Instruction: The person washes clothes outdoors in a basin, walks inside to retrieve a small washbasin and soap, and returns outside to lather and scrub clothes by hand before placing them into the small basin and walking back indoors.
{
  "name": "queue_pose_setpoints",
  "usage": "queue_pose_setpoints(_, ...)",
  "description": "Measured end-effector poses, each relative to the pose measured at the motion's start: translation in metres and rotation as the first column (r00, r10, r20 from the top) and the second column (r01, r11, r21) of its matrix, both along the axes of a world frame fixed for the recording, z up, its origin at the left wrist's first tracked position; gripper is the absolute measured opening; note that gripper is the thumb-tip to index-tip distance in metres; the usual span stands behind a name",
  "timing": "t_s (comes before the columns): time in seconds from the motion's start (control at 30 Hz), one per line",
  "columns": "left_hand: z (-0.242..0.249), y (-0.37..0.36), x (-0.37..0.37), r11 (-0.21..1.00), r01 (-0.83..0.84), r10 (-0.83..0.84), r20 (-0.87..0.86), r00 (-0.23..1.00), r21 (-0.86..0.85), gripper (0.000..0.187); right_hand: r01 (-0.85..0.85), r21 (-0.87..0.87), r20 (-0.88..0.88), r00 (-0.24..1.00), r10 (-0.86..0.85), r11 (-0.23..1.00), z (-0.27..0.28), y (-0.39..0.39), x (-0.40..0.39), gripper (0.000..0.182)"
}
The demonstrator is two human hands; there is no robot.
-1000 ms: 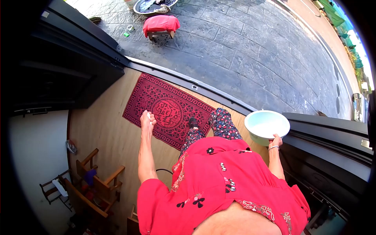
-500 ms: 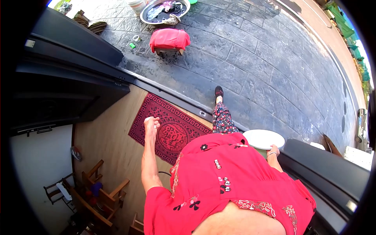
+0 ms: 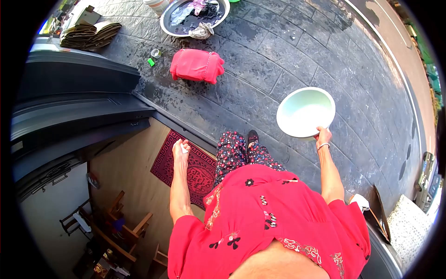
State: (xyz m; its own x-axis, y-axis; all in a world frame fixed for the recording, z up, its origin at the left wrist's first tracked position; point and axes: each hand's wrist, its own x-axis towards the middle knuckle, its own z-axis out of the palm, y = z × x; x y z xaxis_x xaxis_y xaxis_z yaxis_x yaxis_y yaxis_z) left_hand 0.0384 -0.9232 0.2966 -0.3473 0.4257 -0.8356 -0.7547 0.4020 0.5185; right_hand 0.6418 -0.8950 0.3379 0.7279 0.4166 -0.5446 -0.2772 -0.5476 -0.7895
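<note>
My right hand [image 3: 323, 136] grips the near rim of a round white basin [image 3: 304, 111], fingers closed on its edge. The basin is held out over the paving, tilted so that its bright inside shows; I see nothing in it. My left hand [image 3: 180, 151] is closed in front of the red patterned doormat [image 3: 200, 174], with a small white thing [image 3: 184, 149] showing at its fingers. What that thing is I cannot make out.
A stool covered in red cloth [image 3: 197, 65] stands on the paving. Behind it sits a wide tub of water and clothes [image 3: 166, 25]. A green block [image 3: 151, 62], a small jar [image 3: 156, 53] and flattened cardboard [image 3: 90, 36] lie left. The door threshold [image 3: 179, 130] runs beside me.
My right hand has swung the basin forward and out from beside the door, and its inside now shows. My body has moved further out over the threshold. My left hand stays closed.
</note>
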Motion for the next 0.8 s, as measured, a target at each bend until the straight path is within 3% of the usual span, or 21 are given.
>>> queue_pose_setpoints(0.13,-0.015,0.060,-0.005,0.998,-0.049,0.050,0.020,0.999,-0.026,0.008,-0.119,-0.101,0.100,0.987,0.129,0.988,0.001,0.109,-0.002,0.020)
queue_pose_setpoints(0.37,-0.075,0.174,-0.032,0.968,-0.203,0.207,0.015,0.978,-0.147,0.009,-0.246,-0.351,0.262,0.900,0.347,0.903,-0.008,0.227,0.008,0.018)
queue_pose_setpoints(0.43,-0.078,0.205,-0.032,0.952,-0.268,0.279,0.058,0.959,-0.146,0.010,-0.184,-0.373,0.300,0.903,0.306,0.910,-0.012,0.267,0.003,0.019)
queue_pose_setpoints(0.67,-0.057,0.341,-0.048,0.965,-0.259,0.263,0.123,0.957,-0.041,0.015,-0.110,-0.343,0.199,0.962,0.186,0.933,-0.066,0.392,0.009,0.021)
queue_pose_setpoints(0.8,-0.067,0.419,-0.046,0.956,-0.293,0.293,0.042,0.955,-0.014,0.014,-0.082,-0.222,0.012,0.996,0.087,0.972,-0.101,0.483,-0.012,0.021)
